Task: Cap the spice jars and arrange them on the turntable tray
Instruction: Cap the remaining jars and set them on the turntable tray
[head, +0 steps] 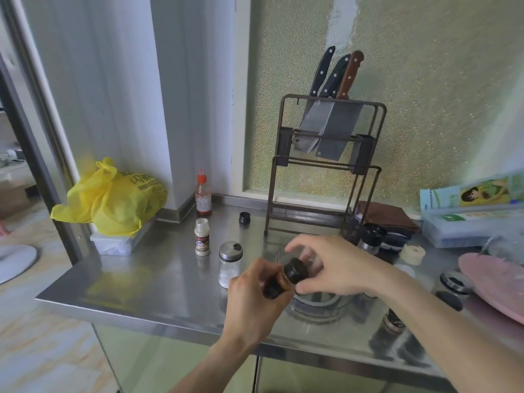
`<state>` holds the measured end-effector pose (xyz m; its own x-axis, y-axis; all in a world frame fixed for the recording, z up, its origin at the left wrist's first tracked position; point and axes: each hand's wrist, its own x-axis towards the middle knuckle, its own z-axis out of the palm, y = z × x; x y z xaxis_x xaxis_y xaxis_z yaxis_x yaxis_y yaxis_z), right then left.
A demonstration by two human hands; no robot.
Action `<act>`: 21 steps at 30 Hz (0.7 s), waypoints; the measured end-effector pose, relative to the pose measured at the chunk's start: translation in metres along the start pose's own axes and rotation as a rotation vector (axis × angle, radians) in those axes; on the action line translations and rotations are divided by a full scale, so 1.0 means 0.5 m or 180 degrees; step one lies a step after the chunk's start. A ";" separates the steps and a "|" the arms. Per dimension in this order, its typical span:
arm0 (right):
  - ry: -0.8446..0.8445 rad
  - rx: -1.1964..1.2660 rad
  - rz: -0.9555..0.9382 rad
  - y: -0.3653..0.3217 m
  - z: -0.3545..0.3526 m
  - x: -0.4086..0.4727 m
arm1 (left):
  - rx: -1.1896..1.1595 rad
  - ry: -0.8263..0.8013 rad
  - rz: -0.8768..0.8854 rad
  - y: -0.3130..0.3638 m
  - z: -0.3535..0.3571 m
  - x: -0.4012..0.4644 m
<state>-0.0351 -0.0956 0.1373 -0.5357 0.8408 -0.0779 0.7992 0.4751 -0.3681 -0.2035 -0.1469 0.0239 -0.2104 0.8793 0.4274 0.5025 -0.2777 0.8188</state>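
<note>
Capping step: left hand [255,299] grips small amber spice jar [279,282] above steel counter [141,282] centre, right hand [331,265] fingers closed on black cap [296,270]; next, tighten, place on clear turntable tray [320,303] at 4 o'clock.

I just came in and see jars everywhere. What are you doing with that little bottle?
The left hand holds a small spice jar tilted over the steel counter, while the right hand grips its black cap. A white jar stands uncapped, and a loose black cap waits nearby.
</note>
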 end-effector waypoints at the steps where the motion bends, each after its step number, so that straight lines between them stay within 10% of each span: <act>1: 0.0011 -0.0006 0.0012 0.002 0.002 0.000 | 0.0014 -0.0005 -0.0002 0.001 0.000 0.000; 21: -0.0032 0.0011 0.0051 0.001 0.023 0.018 | 0.0091 -0.0059 -0.0050 -0.016 -0.004 -0.004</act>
<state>-0.0428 -0.0907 0.1260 -0.5255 0.8457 -0.0931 0.8068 0.4606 -0.3699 -0.2085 -0.1474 0.0172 -0.2032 0.8905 0.4071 0.5231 -0.2528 0.8139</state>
